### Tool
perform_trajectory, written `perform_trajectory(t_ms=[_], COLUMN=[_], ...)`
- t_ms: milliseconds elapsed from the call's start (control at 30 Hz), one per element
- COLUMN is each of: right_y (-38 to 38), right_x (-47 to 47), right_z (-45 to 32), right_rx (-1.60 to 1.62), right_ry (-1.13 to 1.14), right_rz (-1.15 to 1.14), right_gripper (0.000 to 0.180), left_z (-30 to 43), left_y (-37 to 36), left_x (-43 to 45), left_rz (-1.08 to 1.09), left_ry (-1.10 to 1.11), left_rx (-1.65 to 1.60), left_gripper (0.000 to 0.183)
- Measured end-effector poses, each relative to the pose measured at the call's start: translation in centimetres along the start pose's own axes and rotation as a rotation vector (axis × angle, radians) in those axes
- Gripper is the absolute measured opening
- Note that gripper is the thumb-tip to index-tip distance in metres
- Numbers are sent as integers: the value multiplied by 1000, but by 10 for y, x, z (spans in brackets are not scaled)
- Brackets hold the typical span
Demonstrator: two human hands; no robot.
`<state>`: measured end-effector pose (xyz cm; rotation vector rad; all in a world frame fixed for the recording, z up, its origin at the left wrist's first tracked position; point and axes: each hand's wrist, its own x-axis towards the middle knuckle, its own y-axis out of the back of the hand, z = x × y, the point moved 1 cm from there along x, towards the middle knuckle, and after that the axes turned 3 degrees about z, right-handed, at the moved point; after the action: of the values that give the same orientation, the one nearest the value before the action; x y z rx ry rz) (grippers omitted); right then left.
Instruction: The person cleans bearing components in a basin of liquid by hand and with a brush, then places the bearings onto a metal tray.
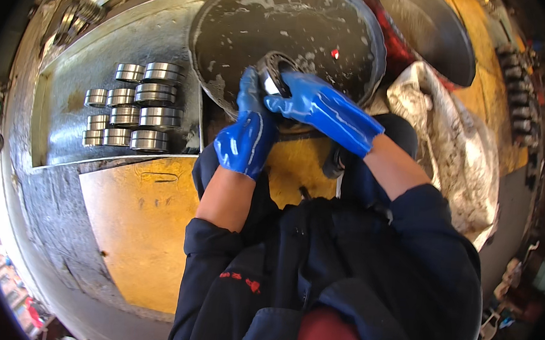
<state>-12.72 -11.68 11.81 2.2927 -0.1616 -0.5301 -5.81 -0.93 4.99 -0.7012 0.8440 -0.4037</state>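
Both hands wear shiny blue rubber gloves. Between them, over the near edge of a round tub (198, 73) of dark liquid, is a metal bearing (273, 73) with a bright outer face, tilted on its side. My left hand (249, 124) grips it from the left, fingers pointing up along its side. My right hand (315, 103) holds it from the right, with the thumb at its lower edge. Several shiny steel bearing rings (155, 94) stand stacked in rows in a shallow metal tray (72, 123) to the left. A small red and white bit (335, 54) lies in the tub.
A red round container (425, 33) stands at the upper right, beside a stained white sack (451, 132). More rings (76, 19) lie beyond the tray. Dark metal parts (517, 94) line the far right. Yellow sheets (141, 226) cover parts of the floor.
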Motion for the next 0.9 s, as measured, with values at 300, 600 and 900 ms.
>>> perform_trajectory(t_ms=[300, 600, 900], right_y=[-18, -35, -41], right_x=[-27, -28, -16], right_z=[-41, -48, -32], right_rx=[130, 72, 233], right_ry=[42, -62, -172], right_rz=[154, 322, 287], right_gripper=[36, 49, 51], left_z=[-14, -26, -20], left_y=[21, 41, 23], left_x=[7, 43, 27], left_rz=[-32, -49, -108], left_ry=[199, 148, 133], left_rx=[-238, -263, -224], left_gripper=[56, 52, 44])
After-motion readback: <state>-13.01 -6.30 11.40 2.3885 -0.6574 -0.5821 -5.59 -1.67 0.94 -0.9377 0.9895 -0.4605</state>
